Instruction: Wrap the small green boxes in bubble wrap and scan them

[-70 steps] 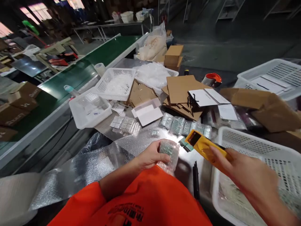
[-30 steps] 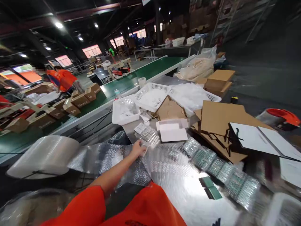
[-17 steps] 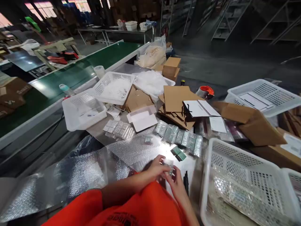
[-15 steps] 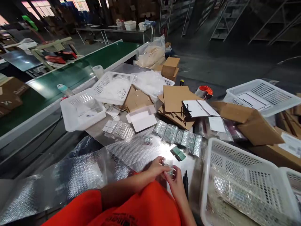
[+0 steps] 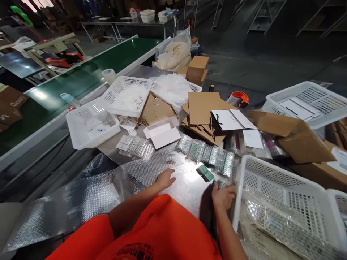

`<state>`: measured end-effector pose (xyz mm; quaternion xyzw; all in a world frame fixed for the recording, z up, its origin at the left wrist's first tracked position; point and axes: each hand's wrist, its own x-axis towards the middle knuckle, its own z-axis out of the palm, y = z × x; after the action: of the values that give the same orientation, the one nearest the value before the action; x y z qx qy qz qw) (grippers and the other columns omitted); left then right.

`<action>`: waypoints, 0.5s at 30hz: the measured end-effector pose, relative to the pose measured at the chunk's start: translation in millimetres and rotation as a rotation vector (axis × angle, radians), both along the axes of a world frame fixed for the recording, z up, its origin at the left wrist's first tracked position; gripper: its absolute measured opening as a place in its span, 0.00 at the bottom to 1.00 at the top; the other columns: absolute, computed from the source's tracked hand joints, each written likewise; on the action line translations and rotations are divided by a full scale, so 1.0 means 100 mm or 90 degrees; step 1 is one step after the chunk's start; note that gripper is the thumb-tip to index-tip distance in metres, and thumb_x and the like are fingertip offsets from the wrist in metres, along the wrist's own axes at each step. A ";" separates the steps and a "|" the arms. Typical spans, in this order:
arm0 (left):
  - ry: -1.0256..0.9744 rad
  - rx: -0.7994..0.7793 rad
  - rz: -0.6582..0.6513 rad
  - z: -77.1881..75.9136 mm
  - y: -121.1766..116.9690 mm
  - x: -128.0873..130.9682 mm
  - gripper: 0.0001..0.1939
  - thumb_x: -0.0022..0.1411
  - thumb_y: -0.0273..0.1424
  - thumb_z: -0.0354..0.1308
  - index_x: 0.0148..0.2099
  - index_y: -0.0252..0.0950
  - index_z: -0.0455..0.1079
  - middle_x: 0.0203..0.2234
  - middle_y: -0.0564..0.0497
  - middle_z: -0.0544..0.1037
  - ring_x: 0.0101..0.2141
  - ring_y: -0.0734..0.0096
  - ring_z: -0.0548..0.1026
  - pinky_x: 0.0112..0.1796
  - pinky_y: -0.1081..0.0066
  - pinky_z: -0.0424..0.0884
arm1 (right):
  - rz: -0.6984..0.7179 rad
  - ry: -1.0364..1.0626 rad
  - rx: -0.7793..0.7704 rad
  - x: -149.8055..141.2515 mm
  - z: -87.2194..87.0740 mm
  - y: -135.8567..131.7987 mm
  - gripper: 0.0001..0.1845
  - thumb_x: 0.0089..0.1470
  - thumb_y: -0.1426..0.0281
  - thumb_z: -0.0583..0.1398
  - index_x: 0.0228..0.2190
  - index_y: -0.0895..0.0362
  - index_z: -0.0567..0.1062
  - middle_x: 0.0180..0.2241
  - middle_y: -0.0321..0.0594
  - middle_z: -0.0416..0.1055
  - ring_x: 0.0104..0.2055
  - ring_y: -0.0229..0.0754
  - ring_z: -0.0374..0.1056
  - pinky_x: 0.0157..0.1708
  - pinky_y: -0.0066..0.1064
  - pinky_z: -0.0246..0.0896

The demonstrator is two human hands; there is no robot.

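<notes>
A dim warehouse hall lies behind a cluttered metal surface point(image 5: 189, 187), with a green conveyor belt point(image 5: 81, 77) running off at ten o'clock. The left hand point(image 5: 165, 179) lies flat and open, palm down, on the sheet of bubble wrap point(image 5: 108, 191) that stretches away toward eight o'clock. The right hand point(image 5: 223, 196) is curled shut around a small bubble-wrapped packet point(image 5: 223, 184), pressed against the near wall of the big white basket point(image 5: 271, 180) at four o'clock; only the packet's top shows above the fingers, so what it contains cannot be made out. Just beside that hand, at twelve o'clock from it, two small green cards point(image 5: 205, 173) lie on the surface, and beyond them sits a row of wrapped packets point(image 5: 206, 153). The basket holds more bubble-wrapped bundles, their contents blurred by the film, and its right end is cut off by the frame. The orange shirt point(image 5: 168, 234) hides the near edge of the surface; dark print on its chest is cut off and unreadable. Brown cartons point(image 5: 11, 106) on the belt at nine o'clock carry pale lettering that is too blurred to read. At one o'clock, a white paper bag point(image 5: 233, 120) lies on flat cardboard sheets point(image 5: 202, 106), with an orange tape dispenser point(image 5: 238, 98) behind.
</notes>
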<state>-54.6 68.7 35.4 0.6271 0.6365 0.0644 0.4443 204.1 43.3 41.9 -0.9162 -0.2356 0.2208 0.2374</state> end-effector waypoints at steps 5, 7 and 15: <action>0.055 0.019 -0.049 -0.05 -0.22 -0.01 0.22 0.60 0.25 0.57 0.57 0.33 0.69 0.59 0.42 0.71 0.59 0.62 0.67 0.60 0.66 0.61 | 0.076 -0.124 0.009 -0.12 -0.01 0.05 0.38 0.55 0.62 0.53 0.62 0.69 0.55 0.59 0.78 0.55 0.60 0.77 0.55 0.50 0.68 0.55; 0.086 0.025 -0.051 -0.03 -0.36 -0.08 0.20 0.62 0.26 0.55 0.56 0.35 0.70 0.54 0.44 0.75 0.55 0.64 0.71 0.57 0.67 0.64 | 0.212 -0.187 0.057 -0.16 -0.01 0.02 0.31 0.57 0.64 0.52 0.60 0.65 0.60 0.61 0.69 0.55 0.64 0.69 0.51 0.57 0.64 0.50; 0.280 0.047 0.033 0.08 -0.92 -0.75 0.17 0.63 0.22 0.47 0.50 0.33 0.72 0.52 0.41 0.75 0.52 0.57 0.71 0.55 0.59 0.67 | 0.578 -0.352 -0.023 -0.11 -0.24 0.17 0.32 0.58 0.69 0.51 0.59 0.76 0.57 0.49 0.68 0.69 0.53 0.66 0.63 0.46 0.50 0.60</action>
<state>-130.0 -23.6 43.8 0.6251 0.7314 -0.0394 0.2698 193.1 59.9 18.3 -0.7501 -0.6583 0.0556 0.0316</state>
